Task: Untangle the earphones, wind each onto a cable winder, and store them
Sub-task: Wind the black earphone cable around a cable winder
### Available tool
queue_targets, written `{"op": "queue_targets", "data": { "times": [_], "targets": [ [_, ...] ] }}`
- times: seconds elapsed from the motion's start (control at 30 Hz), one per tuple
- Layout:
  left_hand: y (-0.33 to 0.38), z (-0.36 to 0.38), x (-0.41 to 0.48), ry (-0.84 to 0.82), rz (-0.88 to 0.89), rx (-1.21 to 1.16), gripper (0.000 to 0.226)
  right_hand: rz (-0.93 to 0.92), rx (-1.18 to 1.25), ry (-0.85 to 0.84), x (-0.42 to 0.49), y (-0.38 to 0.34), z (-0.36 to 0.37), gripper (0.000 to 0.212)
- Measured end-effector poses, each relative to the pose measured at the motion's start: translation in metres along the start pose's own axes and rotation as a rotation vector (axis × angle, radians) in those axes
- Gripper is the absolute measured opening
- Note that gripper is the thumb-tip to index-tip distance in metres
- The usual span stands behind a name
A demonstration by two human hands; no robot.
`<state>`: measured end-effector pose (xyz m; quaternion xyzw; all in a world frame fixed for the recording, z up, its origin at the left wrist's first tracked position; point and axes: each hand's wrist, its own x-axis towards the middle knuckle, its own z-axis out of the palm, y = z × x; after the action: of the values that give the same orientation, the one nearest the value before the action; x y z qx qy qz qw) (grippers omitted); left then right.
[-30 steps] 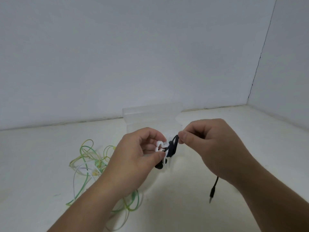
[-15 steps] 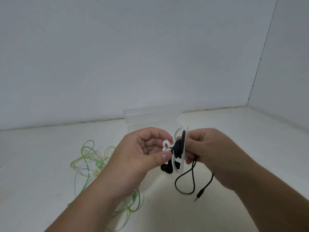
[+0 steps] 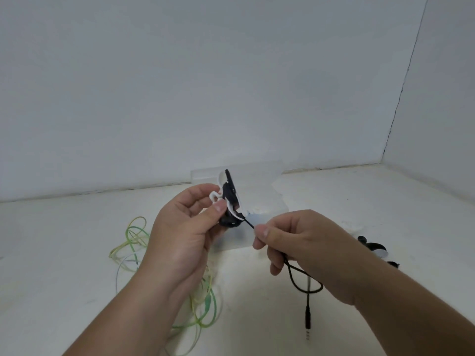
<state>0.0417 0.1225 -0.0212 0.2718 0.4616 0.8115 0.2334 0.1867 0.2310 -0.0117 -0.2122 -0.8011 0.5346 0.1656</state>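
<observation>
Our left hand (image 3: 185, 227) pinches the white plastic cable winder (image 3: 230, 199); our right hand's (image 3: 303, 242) grip holds the thin black earphone cable (image 3: 295, 272). We should keep tension, laying turns neatly.

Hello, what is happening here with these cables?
A person is winding a black earphone cable onto a white winder. The left hand holds the winder, already partly wound, above the table. The right hand pinches the cable taut; a loose loop and the plug hang below it. Green earphones lie unwound on the table, left. A clear box stands behind the hands.
</observation>
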Motion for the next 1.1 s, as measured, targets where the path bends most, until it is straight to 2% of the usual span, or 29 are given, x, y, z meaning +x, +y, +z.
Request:
{"op": "queue_targets", "data": {
  "times": [0.13, 0.3, 0.53, 0.63, 0.7, 0.8, 0.83, 0.9, 0.97, 1.03, 1.1],
  "targets": [
    [-0.001, -0.005, 0.006, 0.142, 0.035, 0.076, 0.018, -0.011, -0.128, 0.049, -0.005, -0.005, -0.01, 0.013],
    [-0.001, -0.009, 0.009, 0.17, 0.061, 0.085, 0.017, -0.066, -0.27, 0.157, -0.005, -0.009, -0.019, 0.017],
    [-0.002, -0.009, 0.009, 0.147, 0.086, 0.087, 0.018, -0.033, 0.167, 0.227, -0.001, -0.006, -0.028, 0.025],
    [-0.001, -0.01, 0.01, 0.174, 0.085, 0.08, 0.017, 0.025, 0.306, 0.261, 0.0, -0.005, -0.032, 0.021],
    [0.0, -0.011, 0.011, 0.165, 0.085, 0.08, 0.018, 0.062, 0.195, 0.319, 0.002, -0.002, -0.034, 0.02],
    [0.0, -0.008, 0.007, 0.086, 0.072, 0.111, 0.021, 0.082, -0.162, 0.385, 0.003, 0.003, -0.032, 0.018],
    [0.0, -0.006, 0.005, 0.056, 0.068, 0.126, 0.022, 0.07, -0.251, 0.365, 0.002, 0.003, -0.028, 0.019],
    [-0.001, -0.004, 0.002, -0.002, 0.07, 0.155, 0.024, 0.032, -0.377, 0.295, 0.001, 0.004, -0.023, 0.036],
    [-0.001, -0.002, 0.0, -0.052, 0.074, 0.166, 0.021, -0.01, -0.345, 0.18, -0.001, 0.002, -0.016, 0.041],
    [-0.001, 0.0, -0.002, -0.083, 0.071, 0.186, 0.021, -0.028, -0.258, 0.06, -0.002, 0.001, -0.009, 0.026],
    [-0.001, 0.001, -0.004, -0.091, 0.076, 0.216, 0.021, -0.041, -0.187, 0.021, -0.002, -0.002, -0.003, 0.008]
  ]
}}
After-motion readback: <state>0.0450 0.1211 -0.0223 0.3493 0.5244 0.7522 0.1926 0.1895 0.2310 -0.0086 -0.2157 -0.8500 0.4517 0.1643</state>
